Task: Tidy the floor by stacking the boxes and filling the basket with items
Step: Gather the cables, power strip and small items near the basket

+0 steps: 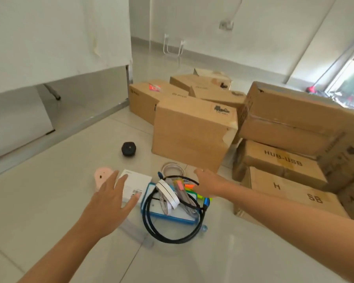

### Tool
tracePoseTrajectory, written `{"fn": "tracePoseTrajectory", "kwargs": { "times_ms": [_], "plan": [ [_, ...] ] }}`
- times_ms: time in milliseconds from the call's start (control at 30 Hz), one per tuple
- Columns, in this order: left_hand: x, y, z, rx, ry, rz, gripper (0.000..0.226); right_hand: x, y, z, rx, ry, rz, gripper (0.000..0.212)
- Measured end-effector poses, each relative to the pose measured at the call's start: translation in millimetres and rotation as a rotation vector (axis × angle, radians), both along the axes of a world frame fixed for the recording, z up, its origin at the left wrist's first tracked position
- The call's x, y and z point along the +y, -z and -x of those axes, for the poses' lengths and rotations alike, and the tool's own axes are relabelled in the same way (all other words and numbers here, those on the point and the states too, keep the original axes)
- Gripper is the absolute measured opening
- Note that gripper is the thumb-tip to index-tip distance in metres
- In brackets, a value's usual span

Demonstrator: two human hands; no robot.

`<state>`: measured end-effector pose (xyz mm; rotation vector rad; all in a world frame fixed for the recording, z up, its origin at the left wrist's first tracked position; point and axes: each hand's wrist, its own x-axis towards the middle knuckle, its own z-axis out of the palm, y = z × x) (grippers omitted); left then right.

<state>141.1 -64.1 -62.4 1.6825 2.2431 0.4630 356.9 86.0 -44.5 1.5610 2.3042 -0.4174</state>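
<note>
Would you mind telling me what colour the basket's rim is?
Blue, seen in the head view: the basket has a blue rim and whitish walls.

Basket (151,212): blue rim
Coiled cable (173,237): black
Boxes (190,129): brown cardboard
Speaker (128,148): black
Small box (134,185): white

Seven cardboard boxes (192,131), one blue-rimmed basket (149,201), one black puck (128,149), one white box (134,185), two hands (108,203).

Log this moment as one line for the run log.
left hand open over white box | right hand open over basket | black puck on floor | cardboard boxes partly stacked
</note>
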Motion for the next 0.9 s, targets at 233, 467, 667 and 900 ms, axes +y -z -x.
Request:
{"fn": "tracePoseTrajectory", "kwargs": {
  "times_ms": [233, 467, 667, 900],
  "plan": [
    [32, 43, -50, -0.544, -0.115, 0.192, 0.055, 9, 53, -25, 0.033, 0.169, 0.106, 0.045],
    [32, 62, -61, -0.772, -0.221, 0.157, 0.035, -7, 47, 10, 0.469, -0.136, -0.087, 0.051],
    [27, 60, -52, -0.804, -0.319, 0.104, 0.033, -22, 53, 50, 0.389, -0.054, 0.044, 0.040],
    [15, 59, -21, -0.840, -0.309, 0.026, 0.029, -20, 18, 48, 0.482, 0.056, -0.119, 0.010]
  ]
}}
